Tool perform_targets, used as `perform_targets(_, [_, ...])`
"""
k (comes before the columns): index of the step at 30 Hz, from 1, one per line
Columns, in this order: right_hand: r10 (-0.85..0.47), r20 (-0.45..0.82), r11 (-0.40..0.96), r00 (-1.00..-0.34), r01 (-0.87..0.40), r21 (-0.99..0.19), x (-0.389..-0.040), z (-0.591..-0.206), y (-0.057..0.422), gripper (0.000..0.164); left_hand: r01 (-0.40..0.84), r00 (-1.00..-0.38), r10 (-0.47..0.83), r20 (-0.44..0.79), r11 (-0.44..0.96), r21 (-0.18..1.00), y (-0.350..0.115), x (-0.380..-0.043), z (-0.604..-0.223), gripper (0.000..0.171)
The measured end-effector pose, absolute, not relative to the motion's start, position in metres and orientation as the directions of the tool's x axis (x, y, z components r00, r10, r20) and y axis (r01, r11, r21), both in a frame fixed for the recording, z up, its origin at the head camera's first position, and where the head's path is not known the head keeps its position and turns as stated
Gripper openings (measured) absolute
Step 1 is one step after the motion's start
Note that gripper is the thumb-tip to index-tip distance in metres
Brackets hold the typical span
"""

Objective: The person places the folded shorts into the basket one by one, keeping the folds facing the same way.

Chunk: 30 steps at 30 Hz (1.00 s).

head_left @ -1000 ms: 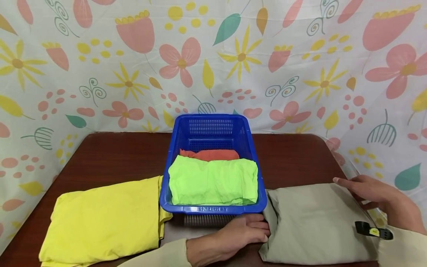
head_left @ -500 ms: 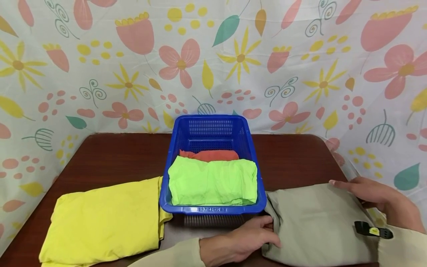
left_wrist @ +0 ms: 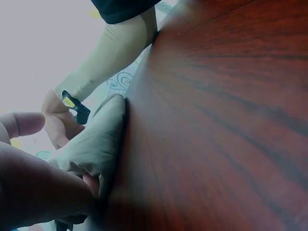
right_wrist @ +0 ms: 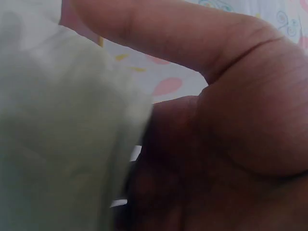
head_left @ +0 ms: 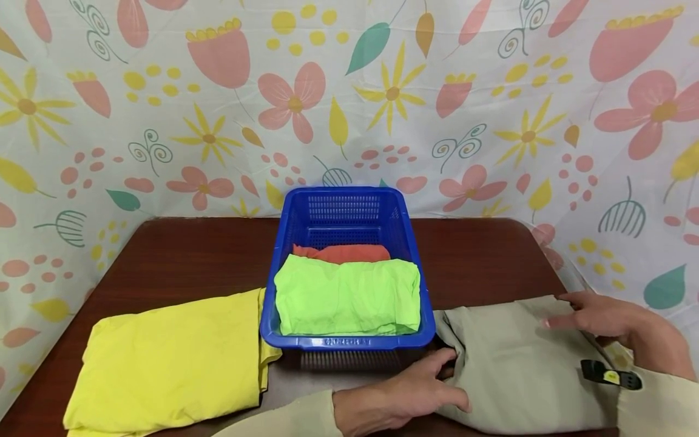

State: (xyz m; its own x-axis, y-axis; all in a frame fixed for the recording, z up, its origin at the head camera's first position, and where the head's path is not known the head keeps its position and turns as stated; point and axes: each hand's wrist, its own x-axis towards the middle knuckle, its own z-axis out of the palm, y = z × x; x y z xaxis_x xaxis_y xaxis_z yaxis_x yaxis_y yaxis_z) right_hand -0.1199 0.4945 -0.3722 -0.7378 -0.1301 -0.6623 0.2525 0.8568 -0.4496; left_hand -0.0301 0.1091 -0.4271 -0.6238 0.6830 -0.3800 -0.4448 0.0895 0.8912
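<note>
A folded grey-beige cloth point(head_left: 519, 370) lies at the front right of the table. At its left side, my left hand point(head_left: 404, 394) has the fingers tucked under the edge, with the thumb spread over the top. In the left wrist view a fingertip point(left_wrist: 90, 183) shows at a fold of the cloth, and the thumb point(left_wrist: 26, 123) stands off from it. My right hand point(head_left: 617, 318) is at the far right corner, its thumb extended over the cloth and its other fingers partly hidden past the edge. The right wrist view shows the palm beside the cloth's edge.
A blue basket point(head_left: 349, 343) stands mid-table, touching distance from the grey-beige cloth. It holds a lime-green folded cloth point(head_left: 349, 297) and a red-orange one point(head_left: 355, 253). A folded yellow cloth point(head_left: 175, 358) lies at left. A floral curtain point(head_left: 349, 91) hangs behind the table point(head_left: 207, 255).
My left hand has moved right, its fingers going under the cloth's left edge, which is now pushed up and creased. My right thumb has come down and apart from the fingers over the cloth.
</note>
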Motion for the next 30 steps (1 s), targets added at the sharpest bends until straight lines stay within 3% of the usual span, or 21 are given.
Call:
perform_targets(4, [-0.192, -0.604, 0.856, -0.773, 0.169, -0.488, -0.12, -0.375, 0.494, 0.104, -0.51, -0.629, 0.662, -0.407, 0.043, 0.859, 0.115, -0.031, -0.43, 0.083])
perform_targets(10, [-0.214, -0.584, 0.859, -0.783, 0.133, -0.494, -0.12, -0.376, 0.496, 0.099, -0.51, -0.757, 0.513, -0.405, -0.076, 0.857, 0.128, -0.032, -0.433, 0.112])
perform_targets(15, [-0.217, -0.57, 0.858, -0.792, 0.124, -0.498, -0.122, -0.378, 0.495, 0.096, -0.479, -0.808, 0.427, -0.406, -0.076, 0.875, 0.13, -0.033, -0.436, 0.089])
perform_targets(17, [-0.231, -0.562, 0.853, -0.794, 0.112, -0.51, -0.123, -0.379, 0.495, 0.093, -0.481, -0.806, 0.418, -0.419, -0.05, 0.875, 0.13, -0.034, -0.437, 0.083])
perform_targets(22, [-0.211, -0.584, 0.873, -0.784, 0.118, -0.473, -0.125, -0.381, 0.497, 0.092, -0.472, -0.773, 0.445, -0.451, 0.071, 0.879, 0.127, -0.034, -0.438, 0.089])
perform_targets(30, [-0.242, -0.581, 0.865, -0.777, 0.099, -0.493, -0.127, -0.38, 0.5, 0.076, -0.32, -0.776, 0.454, -0.438, 0.315, 0.893, 0.121, -0.034, -0.434, 0.086])
